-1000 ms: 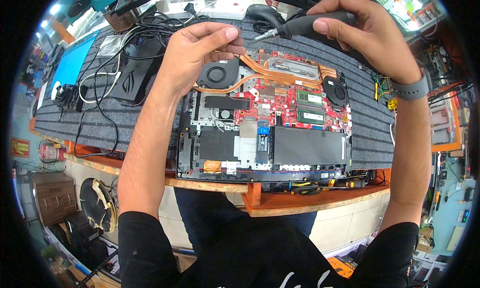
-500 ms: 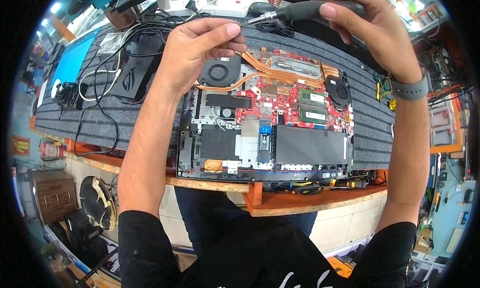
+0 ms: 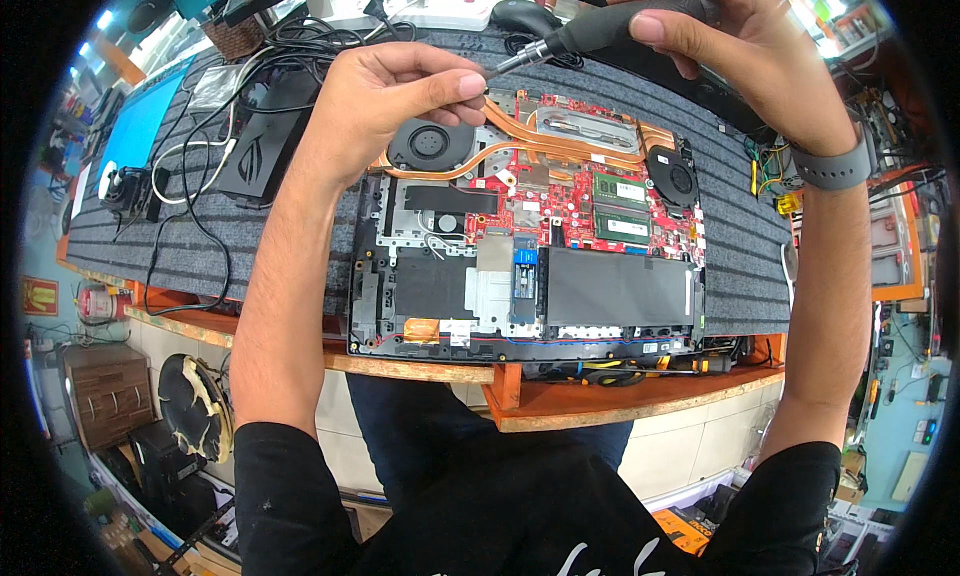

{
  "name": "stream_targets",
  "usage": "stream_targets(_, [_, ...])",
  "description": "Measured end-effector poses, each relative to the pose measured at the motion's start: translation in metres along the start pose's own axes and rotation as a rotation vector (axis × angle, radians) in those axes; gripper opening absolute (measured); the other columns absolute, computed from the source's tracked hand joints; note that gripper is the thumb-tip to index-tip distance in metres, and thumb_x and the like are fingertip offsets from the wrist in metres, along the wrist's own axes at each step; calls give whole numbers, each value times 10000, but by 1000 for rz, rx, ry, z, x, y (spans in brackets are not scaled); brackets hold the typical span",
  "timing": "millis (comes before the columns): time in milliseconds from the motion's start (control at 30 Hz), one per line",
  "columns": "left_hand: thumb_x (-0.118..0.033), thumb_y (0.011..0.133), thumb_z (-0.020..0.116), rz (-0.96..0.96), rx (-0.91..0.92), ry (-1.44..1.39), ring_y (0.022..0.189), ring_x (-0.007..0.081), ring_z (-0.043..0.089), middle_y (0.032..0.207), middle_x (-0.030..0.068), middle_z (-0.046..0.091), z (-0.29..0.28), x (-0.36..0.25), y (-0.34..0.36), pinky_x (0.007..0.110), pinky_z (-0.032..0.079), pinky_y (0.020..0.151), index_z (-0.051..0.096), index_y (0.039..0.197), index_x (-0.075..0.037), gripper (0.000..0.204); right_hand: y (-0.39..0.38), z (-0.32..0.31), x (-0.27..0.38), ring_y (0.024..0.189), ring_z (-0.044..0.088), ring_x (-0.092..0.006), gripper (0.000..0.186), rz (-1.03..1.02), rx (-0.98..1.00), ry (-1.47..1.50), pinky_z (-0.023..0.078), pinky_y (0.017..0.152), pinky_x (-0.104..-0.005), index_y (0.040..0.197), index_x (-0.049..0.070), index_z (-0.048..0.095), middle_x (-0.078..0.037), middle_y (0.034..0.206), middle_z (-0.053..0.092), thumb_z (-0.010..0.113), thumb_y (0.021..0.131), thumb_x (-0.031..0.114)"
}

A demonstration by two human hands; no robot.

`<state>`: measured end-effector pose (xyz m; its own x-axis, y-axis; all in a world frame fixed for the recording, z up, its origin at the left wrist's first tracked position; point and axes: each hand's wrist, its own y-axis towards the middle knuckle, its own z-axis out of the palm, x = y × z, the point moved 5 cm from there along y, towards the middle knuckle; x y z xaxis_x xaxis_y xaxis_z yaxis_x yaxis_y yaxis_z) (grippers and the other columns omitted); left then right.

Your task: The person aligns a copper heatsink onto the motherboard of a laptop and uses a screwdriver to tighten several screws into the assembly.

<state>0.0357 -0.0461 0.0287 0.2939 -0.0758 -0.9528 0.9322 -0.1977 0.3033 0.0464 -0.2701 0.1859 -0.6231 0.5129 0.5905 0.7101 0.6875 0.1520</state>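
Observation:
A screwdriver [image 3: 600,31] with a thick dark handle and a silver shaft is held aslant above the far side of an opened laptop. My right hand [image 3: 700,41] grips its handle, fingers closed. At the lower end of the shaft, my left hand [image 3: 405,91] pinches the tip between thumb and fingers; anything small between them is hidden. Below lies the laptop [image 3: 530,211], showing a red circuit board, copper heat pipes [image 3: 520,151], two black fans and two green memory sticks [image 3: 622,208]. Its flat black battery [image 3: 620,288] fills the near right part.
Tangled black cables [image 3: 280,56] and a black box-shaped device [image 3: 270,151] lie to the left on the grey striped mat [image 3: 740,266]. Beyond are a black mouse [image 3: 525,16] and a white power strip [image 3: 450,11]. Tools sit in an orange-edged shelf [image 3: 600,406] under the near edge.
Both hands have shifted slightly downward in the view, and the screwdriver slants a little more steeply. The laptop appears slightly shifted left with the whole view.

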Motion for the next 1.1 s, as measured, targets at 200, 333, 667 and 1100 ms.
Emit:
stream_targets(200, [-162, 909, 756, -37, 6, 38, 802, 195, 750, 894, 134, 747, 9, 0, -1, 252, 591, 696, 737, 1033, 17, 218, 6, -1, -19, 730, 620, -75, 250, -253, -18, -76, 507, 641, -202, 1088, -23, 679, -56, 915, 706, 756, 907, 130])
stream_targets(333, [-155, 909, 756, 3, -33, 8, 807, 193, 750, 906, 134, 749, 8, 0, -1, 256, 597, 710, 736, 1038, 18, 217, 1, 8, -9, 779, 652, -100, 238, -211, -114, 3, 544, 690, -216, 1081, -33, 674, -78, 936, 711, 748, 911, 116])
stream_targets(667, [-151, 915, 743, 44, -3, 2, 937, 206, 740, 1011, 153, 746, 17, 0, -2, 296, 602, 825, 713, 1127, 35, 284, 0, 2, -10, 705, 653, -104, 225, 81, -19, 112, 551, 627, -236, 1050, -46, 690, -96, 890, 718, 747, 917, 127])
stream_targets(1100, [-266, 977, 670, 133, -106, 31, 1101, 260, 696, 1134, 203, 715, 2, -1, 3, 331, 553, 985, 662, 1222, 63, 411, 1, 31, -48, 836, 705, -247, 256, -120, 256, -421, 549, 782, -335, 1034, -10, 702, -155, 926, 727, 756, 867, 176])
